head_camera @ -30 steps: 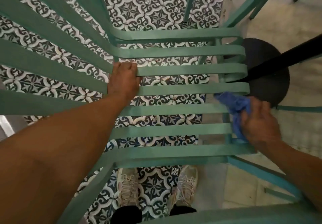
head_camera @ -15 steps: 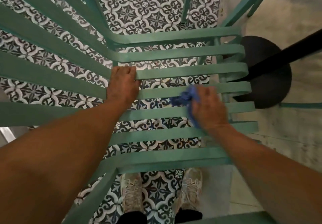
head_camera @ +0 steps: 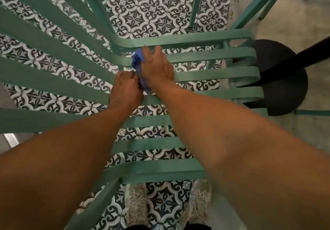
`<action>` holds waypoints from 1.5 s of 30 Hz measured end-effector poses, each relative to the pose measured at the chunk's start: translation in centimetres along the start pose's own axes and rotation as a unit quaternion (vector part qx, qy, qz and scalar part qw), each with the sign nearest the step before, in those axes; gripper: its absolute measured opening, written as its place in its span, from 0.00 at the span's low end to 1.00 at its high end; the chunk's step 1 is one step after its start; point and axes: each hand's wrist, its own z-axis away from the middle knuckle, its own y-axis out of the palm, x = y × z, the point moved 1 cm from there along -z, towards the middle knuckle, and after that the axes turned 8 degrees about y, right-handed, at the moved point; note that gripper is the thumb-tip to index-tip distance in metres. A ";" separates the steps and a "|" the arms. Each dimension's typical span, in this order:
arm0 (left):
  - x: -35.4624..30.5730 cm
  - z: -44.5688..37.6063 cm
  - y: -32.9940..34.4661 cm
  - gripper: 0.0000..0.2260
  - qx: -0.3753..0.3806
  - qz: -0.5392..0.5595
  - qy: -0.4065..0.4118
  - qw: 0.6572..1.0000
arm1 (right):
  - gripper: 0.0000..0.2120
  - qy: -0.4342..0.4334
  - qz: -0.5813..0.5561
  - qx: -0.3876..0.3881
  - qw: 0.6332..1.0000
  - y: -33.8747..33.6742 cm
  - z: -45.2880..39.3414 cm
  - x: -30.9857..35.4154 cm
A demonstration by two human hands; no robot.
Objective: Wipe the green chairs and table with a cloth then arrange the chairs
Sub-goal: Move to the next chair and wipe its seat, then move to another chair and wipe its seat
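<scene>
Right hand [head_camera: 157,69] grips one blue cloth [head_camera: 137,60] at the seat's back corner of one chair [head_camera: 214,55], slats running left-right so unwiped length lies rightward; left hand [head_camera: 125,88], fingers curled on a slat, touches it; two hands, eight seat slats counted.

Floor: patterned ceramic tiles [head_camera: 153,10], dark grey and white with a repeating floral motif, cover the left and centre of the view. To the right, the tiles meet a plain pale concrete floor [head_camera: 289,27]. A round black flat pedestal base [head_camera: 284,94] rests on the concrete at right, and a black post [head_camera: 307,58] runs from it toward the right edge. At the bottom edge, two beige laced sneakers [head_camera: 136,204] stand side by side on the tiles.
</scene>
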 end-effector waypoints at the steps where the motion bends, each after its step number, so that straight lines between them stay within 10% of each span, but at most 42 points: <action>1: 0.1 -0.1 0.2 0.12 0.001 -0.006 0.007 1.000 | 0.17 -0.004 0.006 -0.011 1.000 -0.6 -0.1 -2.2; 9: 0.0 -0.2 -0.4 0.19 0.026 -0.012 0.003 1.000 | 0.19 0.204 0.102 -0.081 0.970 -10.1 3.9 -21.0; 16: -2.9 -0.1 -2.0 0.26 0.143 -0.072 -0.060 0.985 | 0.23 0.012 0.054 0.193 0.980 -6.7 14.9 -7.7; 23: -9.2 5.5 -4.4 0.27 0.238 -0.083 0.008 0.968 | 0.18 0.093 0.024 0.438 0.894 -10.8 19.7 -6.9; 35: -22.1 9.9 -16.8 0.30 0.226 -0.082 0.225 0.944 | 0.25 0.292 0.044 0.125 0.947 -29.0 24.4 -9.4; 45: -40.2 20.4 -24.8 0.34 0.271 -0.130 0.459 0.836 | 0.25 0.534 -0.020 0.029 0.845 -41.9 44.9 -13.0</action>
